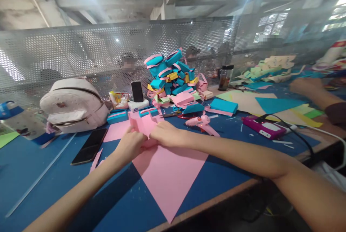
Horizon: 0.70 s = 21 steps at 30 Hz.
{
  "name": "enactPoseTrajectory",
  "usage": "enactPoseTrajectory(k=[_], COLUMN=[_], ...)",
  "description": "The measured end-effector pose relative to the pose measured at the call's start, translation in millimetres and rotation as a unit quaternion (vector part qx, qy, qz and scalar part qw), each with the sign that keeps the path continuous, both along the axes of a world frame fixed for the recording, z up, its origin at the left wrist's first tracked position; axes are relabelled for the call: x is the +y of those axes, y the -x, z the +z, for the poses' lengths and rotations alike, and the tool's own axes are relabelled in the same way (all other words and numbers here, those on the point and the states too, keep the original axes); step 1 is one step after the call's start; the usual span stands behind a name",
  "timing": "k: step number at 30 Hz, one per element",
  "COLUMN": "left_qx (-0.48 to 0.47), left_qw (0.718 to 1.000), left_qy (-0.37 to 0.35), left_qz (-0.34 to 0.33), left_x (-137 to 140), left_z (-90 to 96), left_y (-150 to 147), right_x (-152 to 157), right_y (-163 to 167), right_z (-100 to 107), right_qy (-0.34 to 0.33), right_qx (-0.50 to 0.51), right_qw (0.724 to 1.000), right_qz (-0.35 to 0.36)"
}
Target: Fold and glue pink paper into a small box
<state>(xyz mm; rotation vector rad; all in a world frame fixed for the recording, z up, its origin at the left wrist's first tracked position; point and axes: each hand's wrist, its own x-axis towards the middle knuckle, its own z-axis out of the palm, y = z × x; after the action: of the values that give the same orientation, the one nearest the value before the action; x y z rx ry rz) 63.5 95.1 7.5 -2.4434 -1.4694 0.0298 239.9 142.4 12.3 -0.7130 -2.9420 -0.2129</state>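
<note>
My left hand [132,141] and my right hand [166,134] are close together, both with fingers curled in on a folded piece of pink paper [143,125] that stands up between them. Underneath lies a larger pink sheet [171,174], one corner pointing toward me. My fingertips are partly hidden by my knuckles. Just right of my right hand rests a pink glue gun [204,124]. Beyond the hands are a pair of scissors [171,114] and a flat blue paper box [117,117].
A tall pile of blue, pink and yellow paper boxes [175,80] stands behind. To the left are a white backpack [77,105], a phone [89,146] and a clear strip [40,176]. On the right are a magenta device [263,126] with cables and a co-worker's hand [305,87].
</note>
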Motion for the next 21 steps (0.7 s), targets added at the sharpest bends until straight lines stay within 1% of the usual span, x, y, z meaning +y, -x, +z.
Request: enactPoseTrajectory(k=[5,12,17,21], left_qx=[0.000,-0.020,0.008,0.017], left_qw=[0.999,0.994,0.995,0.996], left_qy=[0.032,0.099,0.097,0.092], left_qz=[0.001,0.030,0.025,0.016], left_x=[10,10,2,1], left_z=[2.1,6.8,13.6,16.8], left_y=[0,10,15,14], right_x=[-1,2,7,6], right_y=[5,12,14,14], right_z=[9,3,10,16], right_qy=[0.034,0.072,0.091,0.092], right_qx=[-0.023,-0.020,-0.055,-0.079], right_qw=[0.999,0.997,0.994,0.992], right_qz=[-0.009,-0.018,-0.029,-0.033])
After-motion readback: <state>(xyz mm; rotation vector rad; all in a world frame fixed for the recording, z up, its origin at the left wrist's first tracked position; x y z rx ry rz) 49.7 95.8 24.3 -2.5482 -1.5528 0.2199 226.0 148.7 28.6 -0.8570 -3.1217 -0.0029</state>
